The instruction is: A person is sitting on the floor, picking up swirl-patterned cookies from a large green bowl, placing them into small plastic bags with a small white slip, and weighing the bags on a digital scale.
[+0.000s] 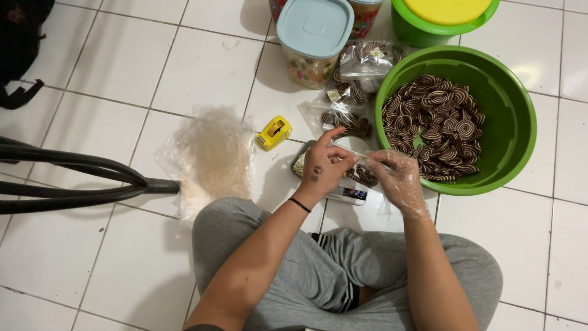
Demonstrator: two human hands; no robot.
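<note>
My left hand (323, 167), bare with a black wristband, pinches the top edge of a small clear plastic bag (362, 171) that holds brown-and-white spiral cookies. My right hand (398, 176), in a thin clear plastic glove, grips the same bag's opening from the right. The bag rests over a small digital scale (346, 194) on the white tiled floor. Just to the right stands a big green bowl (514, 116) full of spiral cookies (438, 125). I sit cross-legged in grey trousers.
Filled cookie bags (352, 92) lie behind the scale. A yellow tape dispenser (273, 132) sits left of them, a stack of empty clear bags (208, 156) further left. A lidded container (313, 40) and a green tub with yellow lid (444, 18) stand behind. Black tubing (73, 181) crosses the left.
</note>
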